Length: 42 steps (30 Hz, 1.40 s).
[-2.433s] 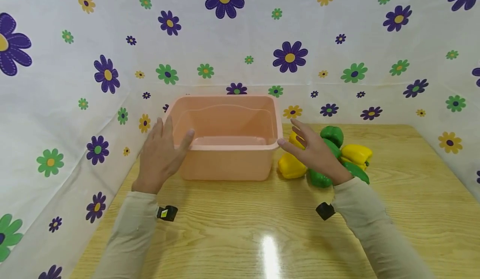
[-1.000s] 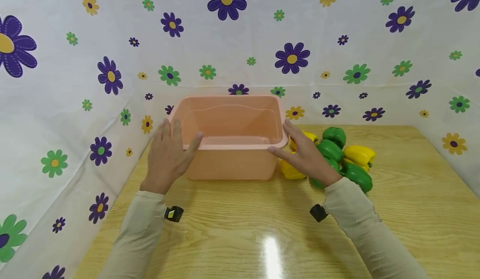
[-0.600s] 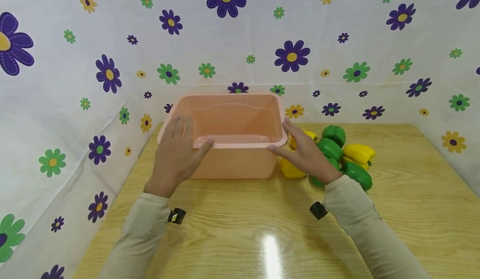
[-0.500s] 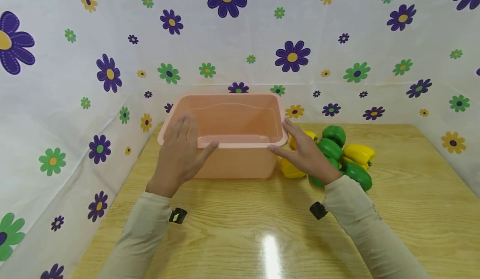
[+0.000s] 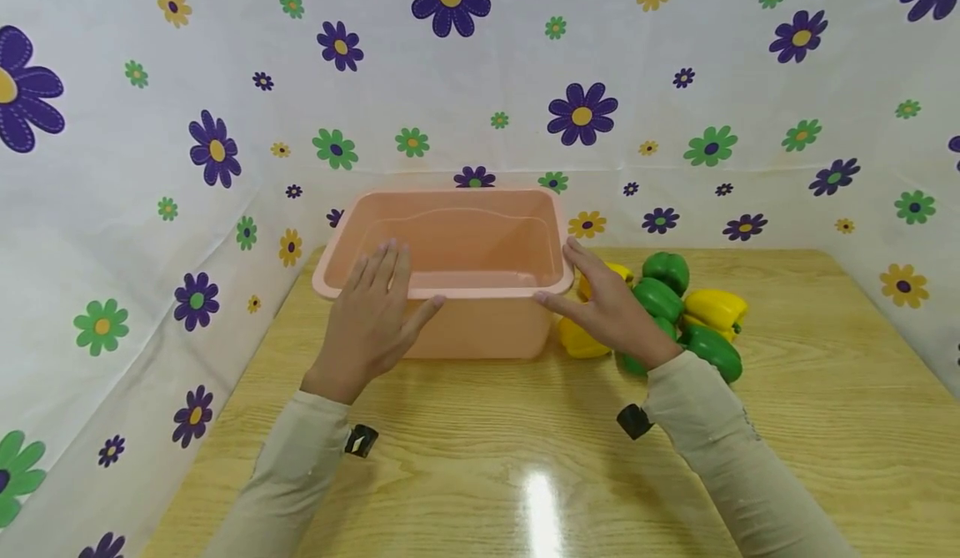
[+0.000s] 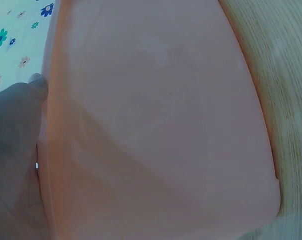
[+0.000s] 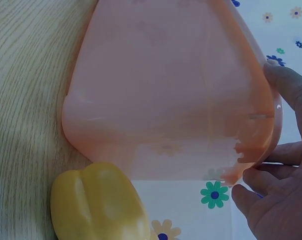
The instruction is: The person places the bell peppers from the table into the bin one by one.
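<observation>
A pink plastic tub (image 5: 480, 329) stands open-topped on the wooden table. My left hand (image 5: 371, 320) lies across the left part of its front rim, fingers extended together over the opening and thumb pointing right along the rim. In the left wrist view the thumb (image 6: 37, 82) shows at the rim beside the tub's wall (image 6: 156, 100). My right hand (image 5: 615, 312) spans the front right corner, thumb on the front rim and fingers along the right side. The right wrist view shows these fingers (image 7: 271, 185) loosely bent at the corner.
Right of the tub lies a cluster of bell peppers: a yellow pepper (image 5: 581, 339) close to its wall, several green peppers (image 5: 660, 298) and a yellow pepper (image 5: 716, 308) farther right. A flowered white sheet (image 5: 480, 74) hangs behind and to the left.
My right hand has come in from the right to touch the tub's corner, then stayed. The left hand has slid right from the left corner along the front rim.
</observation>
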### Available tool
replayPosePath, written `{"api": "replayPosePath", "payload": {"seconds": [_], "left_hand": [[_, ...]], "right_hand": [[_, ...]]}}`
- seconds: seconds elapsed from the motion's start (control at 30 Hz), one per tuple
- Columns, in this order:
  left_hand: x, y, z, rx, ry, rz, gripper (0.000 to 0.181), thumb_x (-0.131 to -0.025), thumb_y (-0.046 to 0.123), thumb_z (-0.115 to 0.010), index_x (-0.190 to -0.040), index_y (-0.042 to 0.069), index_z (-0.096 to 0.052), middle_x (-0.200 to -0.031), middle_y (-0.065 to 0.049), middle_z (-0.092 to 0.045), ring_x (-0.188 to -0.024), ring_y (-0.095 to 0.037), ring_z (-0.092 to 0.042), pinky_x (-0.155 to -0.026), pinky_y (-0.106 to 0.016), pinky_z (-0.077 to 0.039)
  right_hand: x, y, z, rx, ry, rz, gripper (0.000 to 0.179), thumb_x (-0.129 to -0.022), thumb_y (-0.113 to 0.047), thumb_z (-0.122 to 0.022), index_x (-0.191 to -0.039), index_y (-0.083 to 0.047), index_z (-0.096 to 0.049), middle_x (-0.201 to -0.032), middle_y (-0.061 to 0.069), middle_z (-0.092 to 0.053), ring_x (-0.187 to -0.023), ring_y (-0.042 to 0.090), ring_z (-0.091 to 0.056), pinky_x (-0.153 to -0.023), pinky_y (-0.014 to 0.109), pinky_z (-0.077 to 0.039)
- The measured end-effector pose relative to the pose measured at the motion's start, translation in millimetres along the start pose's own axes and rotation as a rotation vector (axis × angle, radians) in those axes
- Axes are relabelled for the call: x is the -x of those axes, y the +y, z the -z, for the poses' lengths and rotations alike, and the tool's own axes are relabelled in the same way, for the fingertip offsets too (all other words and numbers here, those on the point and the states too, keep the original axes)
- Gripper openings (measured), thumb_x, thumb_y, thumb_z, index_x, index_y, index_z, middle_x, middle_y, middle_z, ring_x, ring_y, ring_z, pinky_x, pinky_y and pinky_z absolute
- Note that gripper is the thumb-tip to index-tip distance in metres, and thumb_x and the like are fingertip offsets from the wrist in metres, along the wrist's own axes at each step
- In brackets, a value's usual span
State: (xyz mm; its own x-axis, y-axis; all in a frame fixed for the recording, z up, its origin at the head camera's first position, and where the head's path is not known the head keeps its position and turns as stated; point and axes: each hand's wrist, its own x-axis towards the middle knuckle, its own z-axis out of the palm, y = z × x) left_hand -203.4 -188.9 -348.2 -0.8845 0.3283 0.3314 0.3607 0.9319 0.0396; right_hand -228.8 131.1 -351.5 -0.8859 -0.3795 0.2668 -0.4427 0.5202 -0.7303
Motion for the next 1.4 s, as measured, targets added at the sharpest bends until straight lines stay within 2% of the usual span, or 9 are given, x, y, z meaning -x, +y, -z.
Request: {"api": "replayPosePath", "payload": {"seconds": [0.3, 0.63, 0.87, 1.17, 1.4], "left_hand": [[-0.9, -1.6, -1.0, -0.008, 0.003, -0.008, 0.088, -0.104, 0.061, -0.038, -0.156, -0.008, -0.024, -0.163, -0.024, -0.024, -0.153, -0.036, -0.02, -0.125, -0.05, -0.014], [-3.8, 1.0, -1.2, 0.004, -0.021, 0.02, 0.092, -0.103, 0.065, -0.036, -0.157, -0.008, -0.022, -0.164, -0.025, -0.022, -0.153, -0.036, -0.018, -0.125, -0.05, -0.013], [-2.4, -0.1, 0.8, 0.005, 0.003, 0.042, 0.096, -0.101, 0.067, -0.041, -0.155, -0.011, -0.024, -0.162, -0.027, -0.025, -0.152, -0.039, -0.021, -0.125, -0.05, -0.017], [1.4, -1.1, 0.6, 0.003, -0.003, 0.045, 0.096, -0.101, 0.066, -0.039, -0.155, -0.012, -0.023, -0.163, -0.027, -0.023, -0.152, -0.039, -0.02, -0.125, -0.05, -0.015], [-1.8, -2.5, 0.2, 0.004, 0.034, 0.061, 0.1, -0.099, 0.069, -0.04, -0.155, -0.012, -0.022, -0.163, -0.028, -0.022, -0.153, -0.039, -0.018, -0.125, -0.049, -0.013]], "right_hand": [[-1.2, 1.7, 0.0, 0.017, 0.008, 0.014, 0.083, -0.096, -0.041, -0.071, -0.158, -0.004, -0.032, -0.166, 0.014, -0.022, -0.154, 0.028, -0.017, -0.122, 0.052, -0.023], [0.1, 1.7, 2.4, 0.035, -0.005, -0.018, 0.085, -0.096, -0.043, -0.069, -0.159, -0.003, -0.028, -0.167, 0.014, -0.018, -0.155, 0.028, -0.015, -0.122, 0.052, -0.022], [0.0, 0.4, 1.9, 0.036, -0.014, -0.024, 0.084, -0.097, -0.043, -0.068, -0.159, -0.004, -0.028, -0.168, 0.013, -0.018, -0.155, 0.027, -0.014, -0.122, 0.052, -0.022], [-0.2, -1.3, 1.2, 0.041, -0.024, -0.046, 0.086, -0.096, -0.046, -0.068, -0.159, -0.005, -0.029, -0.168, 0.012, -0.018, -0.155, 0.028, -0.015, -0.122, 0.052, -0.022], [0.4, -3.1, 3.2, 0.039, -0.019, -0.044, 0.084, -0.096, -0.045, -0.069, -0.159, -0.005, -0.03, -0.168, 0.011, -0.019, -0.154, 0.029, -0.016, -0.122, 0.052, -0.023]]}}
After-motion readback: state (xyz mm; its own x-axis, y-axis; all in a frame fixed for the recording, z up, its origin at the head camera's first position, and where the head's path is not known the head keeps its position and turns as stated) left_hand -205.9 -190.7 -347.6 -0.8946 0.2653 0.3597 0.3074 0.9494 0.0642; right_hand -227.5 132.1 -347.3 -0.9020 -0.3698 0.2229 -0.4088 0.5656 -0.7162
